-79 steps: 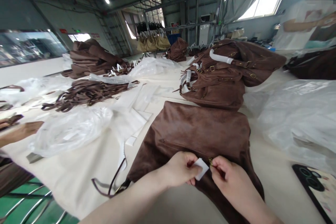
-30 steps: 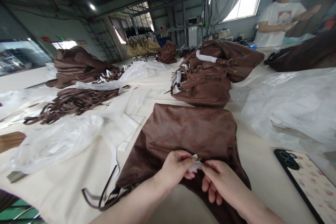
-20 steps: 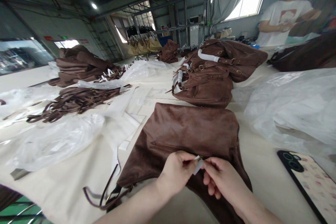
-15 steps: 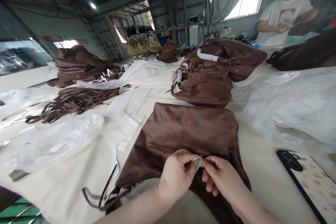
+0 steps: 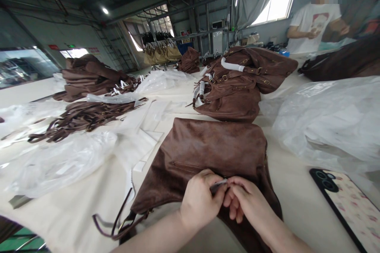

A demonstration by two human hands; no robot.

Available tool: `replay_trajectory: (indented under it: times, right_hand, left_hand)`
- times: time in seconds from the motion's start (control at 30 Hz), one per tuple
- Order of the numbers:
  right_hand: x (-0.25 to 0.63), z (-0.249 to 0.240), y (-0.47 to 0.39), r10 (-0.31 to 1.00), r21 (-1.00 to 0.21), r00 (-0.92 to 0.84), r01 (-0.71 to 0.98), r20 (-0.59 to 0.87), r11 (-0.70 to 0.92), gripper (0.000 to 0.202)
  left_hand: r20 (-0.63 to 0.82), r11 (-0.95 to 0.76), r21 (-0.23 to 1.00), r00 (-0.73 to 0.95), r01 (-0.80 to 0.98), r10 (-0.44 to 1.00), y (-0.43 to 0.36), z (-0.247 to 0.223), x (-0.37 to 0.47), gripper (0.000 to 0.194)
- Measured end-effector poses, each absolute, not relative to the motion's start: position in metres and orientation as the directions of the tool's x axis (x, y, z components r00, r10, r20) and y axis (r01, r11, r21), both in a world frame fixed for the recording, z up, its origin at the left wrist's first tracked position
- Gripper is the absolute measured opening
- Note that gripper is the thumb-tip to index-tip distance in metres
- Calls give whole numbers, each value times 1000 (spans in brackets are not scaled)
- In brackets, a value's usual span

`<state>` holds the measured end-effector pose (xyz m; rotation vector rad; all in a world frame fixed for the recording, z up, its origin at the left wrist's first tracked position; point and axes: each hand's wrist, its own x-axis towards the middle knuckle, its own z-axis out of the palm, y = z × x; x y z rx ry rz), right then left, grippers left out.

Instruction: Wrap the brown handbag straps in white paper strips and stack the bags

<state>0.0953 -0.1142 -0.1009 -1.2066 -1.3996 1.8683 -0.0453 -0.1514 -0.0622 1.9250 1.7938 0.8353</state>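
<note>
A brown leather bag lies flat in front of me, its zipped pocket facing up and its strap end toward me. Over the bag's near edge, my left hand pinches a small whitish strip, thin like paper or film. My right hand meets it there, thumb and forefinger closed on the strip's right end, other fingers curled. Whatever the strip covers, perhaps a bit of hardware, is hidden by my fingertips. A thin brown cord trails from the bag's left corner.
A phone lies at the right, below crumpled clear plastic. More brown bags are piled behind. Straps and a plastic bag lie at the left. A person in a white shirt stands far right.
The whitish strip has turned from hanging downward to lying nearly level between my fingertips. Both hands stay over the same spot on the bag. The view has shifted slightly.
</note>
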Motion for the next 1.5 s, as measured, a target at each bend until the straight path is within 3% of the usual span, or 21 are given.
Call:
replay_trajectory:
  times: [0.2,0.37,0.47,0.53,0.6,0.7,0.8,0.9,1.0,1.13,1.2,1.3,1.4,1.5]
  right_hand:
    - [92,-99,-115,762,-892,-469,157,-446,-425,32]
    - [85,-97,-112,741,-859,-487,40,-462,-510,37]
    - [81,-97,-113,786,-882,-432,52,-443,-469,36]
    - [78,-95,-115,806,-892,-403,65,-433,-447,34]
    - [76,-92,-117,818,-898,-386,70,-427,-435,31]
    - [76,-88,-118,834,-910,-375,78,-405,-407,30]
    - [77,-86,-119,842,-920,-377,90,-385,-381,29]
    - [78,-86,-120,831,-915,-396,69,-391,-397,23]
    - [79,-86,-122,832,-912,-389,55,-395,-407,25]
    - [78,-88,-122,852,-925,-367,80,-374,-372,33]
    - [78,-89,-120,854,-925,-361,85,-375,-371,36]
    - [78,-90,-120,855,-923,-350,101,-383,-372,37]
    - [78,-92,-120,850,-920,-356,103,-389,-378,38]
    - [77,-93,-119,846,-923,-370,126,-384,-364,37]
  left_hand:
    - [142,-41,721,-88,692,986,-143,-67,-52,27]
    - [-17,26,810,-20,587,1000,-140,-64,-60,27]
    - [-11,17,795,-13,607,1000,-139,-63,-63,25]
    - [67,-23,720,-35,694,997,-141,-63,-62,23]
    - [168,-76,565,-25,822,985,-145,-63,-60,23]
    - [245,-198,252,135,947,960,-155,-64,-54,19]
    - [273,-311,1,299,951,915,-163,-69,-47,20]
    - [310,-336,-134,361,932,879,-166,-77,-41,25]
    - [300,-368,-175,406,913,864,-167,-82,-39,27]
    - [225,-392,-40,391,919,893,-167,-74,-44,25]
    - [220,-363,144,328,920,919,-165,-67,-49,23]
    - [203,-235,533,147,813,968,-158,-62,-58,27]
    - [-12,28,802,-31,597,999,-151,-67,-64,35]
    - [-189,184,870,-35,458,981,-147,-73,-64,39]
